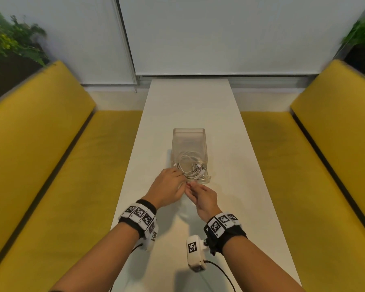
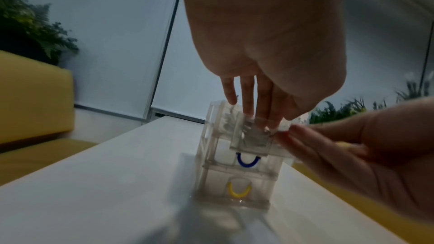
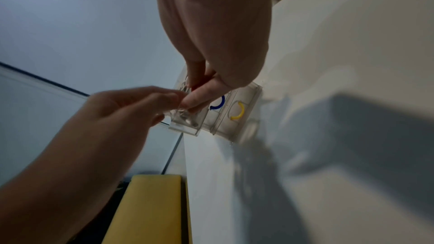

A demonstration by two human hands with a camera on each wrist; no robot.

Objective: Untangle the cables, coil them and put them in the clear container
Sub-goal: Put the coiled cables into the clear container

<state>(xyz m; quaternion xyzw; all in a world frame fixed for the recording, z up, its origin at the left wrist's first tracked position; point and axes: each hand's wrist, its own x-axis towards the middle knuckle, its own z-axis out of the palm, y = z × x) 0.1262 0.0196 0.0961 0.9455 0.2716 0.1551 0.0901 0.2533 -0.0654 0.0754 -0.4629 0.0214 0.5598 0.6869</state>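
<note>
A clear container (image 1: 189,142) of stacked drawers stands mid-table; its top drawer (image 2: 251,141) is pulled toward me and holds coiled white cables (image 1: 189,167). My left hand (image 1: 167,186) reaches over the drawer's near left corner, its straight fingers (image 2: 249,99) pointing down into the drawer onto the cables. My right hand (image 1: 202,197) is at the drawer's front edge; its fingers (image 2: 312,142) lie straight against the drawer's front corner, thumb (image 3: 199,96) across the front wall. The lower drawers carry a blue handle (image 2: 247,161) and a yellow handle (image 2: 239,191). Blur hides the exact finger contact.
The narrow white table (image 1: 198,102) runs away from me between two yellow benches (image 1: 51,165) (image 1: 314,165). Window blinds (image 1: 219,39) close the far end. Plants (image 1: 9,43) stand behind the benches. A black wire (image 1: 223,272) trails from my right wrist camera.
</note>
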